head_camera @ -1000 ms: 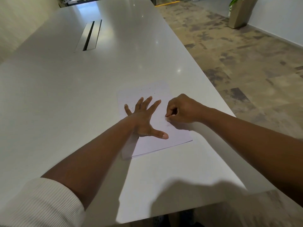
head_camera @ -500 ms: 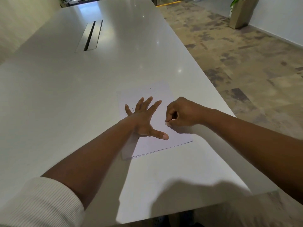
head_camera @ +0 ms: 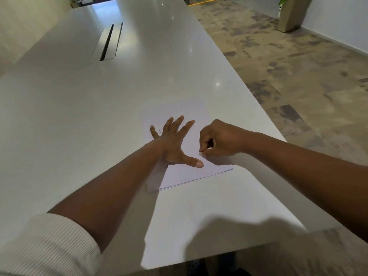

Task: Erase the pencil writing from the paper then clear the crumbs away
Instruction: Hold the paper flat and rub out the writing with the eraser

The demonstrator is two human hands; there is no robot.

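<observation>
A long white table (head_camera: 99, 120) is filling most of the view, and its far end is running out of the frame. A metal cable slot (head_camera: 108, 42) is sitting in its far left part. To the right, patchy brown carpet (head_camera: 288, 66) is showing, and a tan planter (head_camera: 290, 14) is standing far right, cut off by the top edge. The paper (head_camera: 191, 172), a thin stack of white sheets, is lying near the right edge of the table. The left hand (head_camera: 173, 144) is pressing flat on the paper with fingers straight and spread, the thumb pointing right. The right hand (head_camera: 217, 140) is resting just beside it on the paper, fingers curled and pinching a small white eraser (head_camera: 203, 154); only its tip is showing, so its shape is hard to make out. Tiny dark crumbs (head_camera: 183, 109) are lying on the far part of the paper. The pencil writing is too faint to see.
</observation>
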